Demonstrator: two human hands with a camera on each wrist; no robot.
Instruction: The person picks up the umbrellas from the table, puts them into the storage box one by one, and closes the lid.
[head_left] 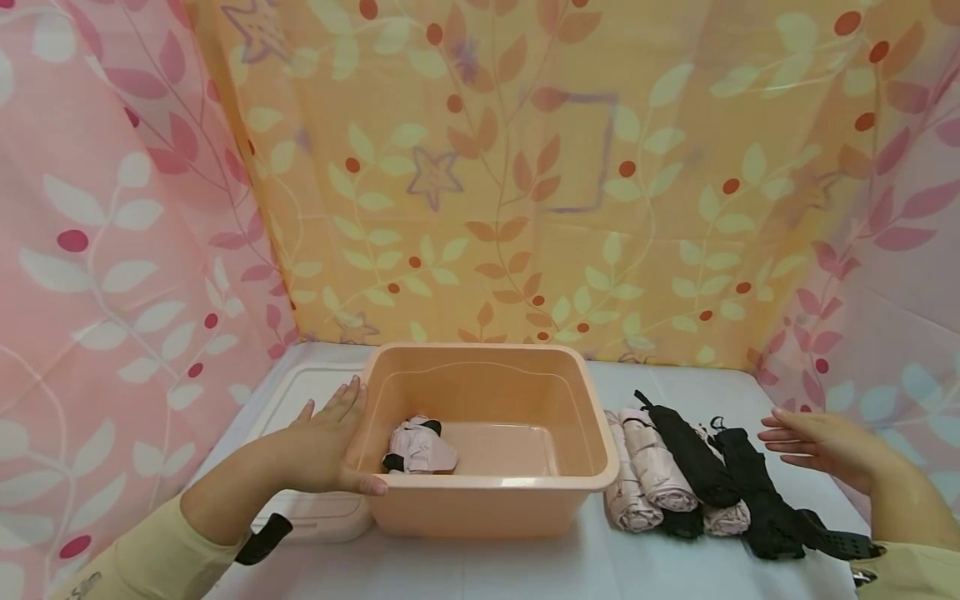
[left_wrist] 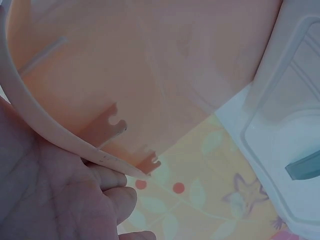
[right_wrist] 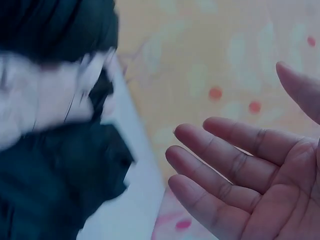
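Observation:
My left hand (head_left: pixel 326 450) rests against the left side of a peach plastic tub (head_left: pixel 480 510). Its fingers lie straight along the rim, the thumb at the front corner. The left wrist view shows the palm at the tub's rim (left_wrist: pixel 55 137). Inside the tub, at the left, lies a pale pink and black fabric bundle (head_left: pixel 420 446). My right hand (head_left: pixel 832 446) hovers with fingers extended and holds nothing. Left of it are rolled fabric bundles: pale pink ones (head_left: pixel 660 467) and black ones (head_left: pixel 693 454), some with cord loops. Their exact kind is unclear.
A whitish lid (head_left: pixel 322 512) lies flat left of the tub, partly behind my left arm. White cloth (head_left: pixel 525 571) covers the table. Patterned curtains, yellow (head_left: pixel 510 250) at the back and pink (head_left: pixel 112 333) at the sides, enclose it.

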